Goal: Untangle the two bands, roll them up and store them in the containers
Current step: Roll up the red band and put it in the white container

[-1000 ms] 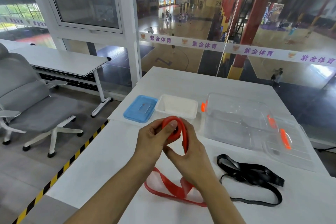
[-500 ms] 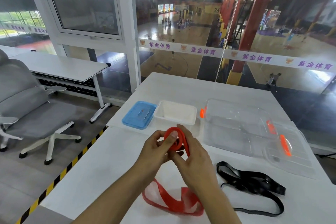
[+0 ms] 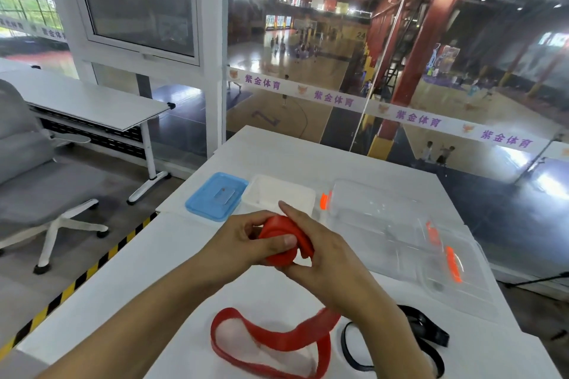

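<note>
Both my hands hold a red band (image 3: 284, 240) above the white table (image 3: 147, 268). Its upper end is wound into a thick coil. My left hand (image 3: 246, 243) pinches the coil with the thumb on top. My right hand (image 3: 326, 258) cups it from behind and below. The band's loose tail (image 3: 271, 344) hangs down and loops on the table near me. A black band (image 3: 431, 335) lies on the table to the right, partly hidden by my right forearm. A white container (image 3: 280, 191) and a large clear container (image 3: 378, 218) stand behind my hands.
A blue lid (image 3: 217, 195) lies left of the white container. A clear lid with orange clips (image 3: 452, 268) rests right of the clear container. A glass wall stands past the table's far edge. A grey office chair (image 3: 34, 181) and another desk (image 3: 86, 101) are at the left.
The red coil has grown thicker as more band was wound on. The loose tail on the table has shortened and shifted. My hands sit a little lower in view.
</note>
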